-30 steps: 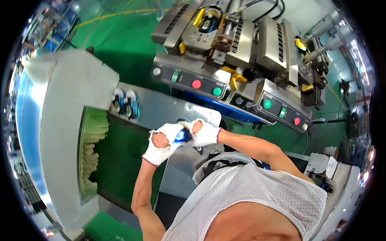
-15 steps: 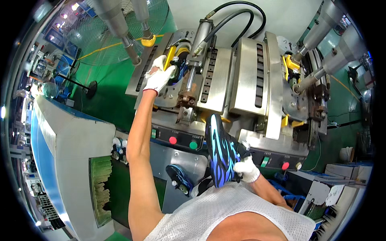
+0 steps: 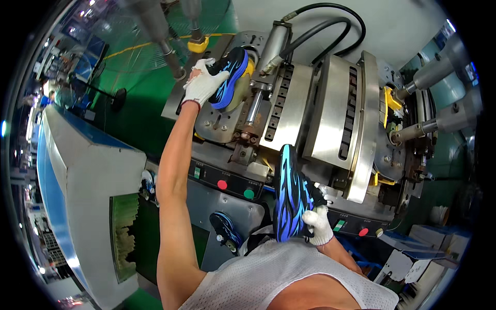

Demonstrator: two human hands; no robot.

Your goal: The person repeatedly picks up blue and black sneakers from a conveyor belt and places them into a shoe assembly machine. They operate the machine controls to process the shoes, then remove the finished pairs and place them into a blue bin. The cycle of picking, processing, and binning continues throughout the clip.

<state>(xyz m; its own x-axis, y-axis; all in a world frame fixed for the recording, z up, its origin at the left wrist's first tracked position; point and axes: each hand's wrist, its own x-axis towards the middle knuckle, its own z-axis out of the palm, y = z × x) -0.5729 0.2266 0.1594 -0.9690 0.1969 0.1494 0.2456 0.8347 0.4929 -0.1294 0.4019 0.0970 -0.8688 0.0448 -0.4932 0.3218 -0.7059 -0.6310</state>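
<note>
My left hand (image 3: 203, 85), in a white knit glove, grips a black and blue sneaker (image 3: 233, 77) at the left station of a metal press. The shoe is tipped so its blue sole edge shows, over a yellow pad (image 3: 248, 70). My right hand (image 3: 319, 226), also gloved, holds another sneaker (image 3: 290, 204) close to my body, its blue-patterned sole turned up and toe pointing away. The fingers beneath that shoe are partly hidden. A third sneaker (image 3: 226, 229) lies on the grey metal plate (image 3: 199, 204) in front of me.
A control panel (image 3: 235, 185) with red and green buttons runs along the press front. Steel cylinders (image 3: 439, 64) hang over the right station, which has yellow pads (image 3: 391, 98). A grey conveyor housing (image 3: 88, 170) stands at left, with a shoe (image 3: 149, 182) beside its opening. Black hoses (image 3: 330, 26) arch behind.
My left hand has lifted and tipped the sneaker up from between the yellow pads. My right hand still holds its shoe. The whole view has shifted slightly.
</note>
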